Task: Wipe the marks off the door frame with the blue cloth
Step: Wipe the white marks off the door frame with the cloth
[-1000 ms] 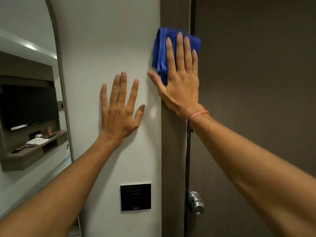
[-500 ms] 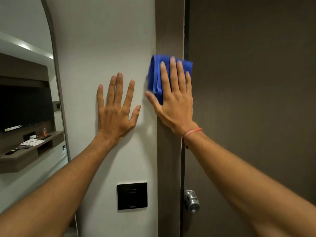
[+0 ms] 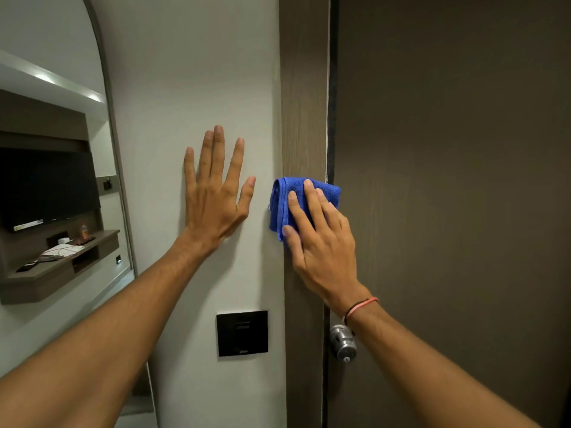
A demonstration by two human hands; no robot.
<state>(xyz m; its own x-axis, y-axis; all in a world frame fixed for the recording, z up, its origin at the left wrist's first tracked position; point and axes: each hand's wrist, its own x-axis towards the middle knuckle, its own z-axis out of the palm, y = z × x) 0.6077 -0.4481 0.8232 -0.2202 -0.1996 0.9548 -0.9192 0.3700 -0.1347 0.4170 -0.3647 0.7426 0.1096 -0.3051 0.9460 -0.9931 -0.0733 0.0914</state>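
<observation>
Across the lower part of the frame two bare forearms are seen reaching up and away from the camera. At the centre right, the right hand (image 3: 321, 239) is laid flat over the folded blue cloth (image 3: 285, 200), fingers held together and spread over the fabric, so that the cloth is pressed against the door frame (image 3: 304, 88) rather than pinched. The cloth is bunched under the fingertips and palm, with its free edge showing toward the left side of the frame strip. Just left of it, at the centre of the picture, the left hand (image 3: 216, 193) is braced open on the pale wall (image 3: 185, 72), fingers splayed, nothing held. The door frame is a narrow brown strip whose long axis runs vertically, from the top edge of the picture down past the wrist. Bare frame lies both above the cloth and below the hand, so the coming stroke is judged to run along that vertical line. No marks can be made out on the wood. Lower down, a black wall plate (image 3: 242, 333) and a metal door knob (image 3: 342, 342) are seen; furthest right stands the dark door (image 3: 448, 180).
</observation>
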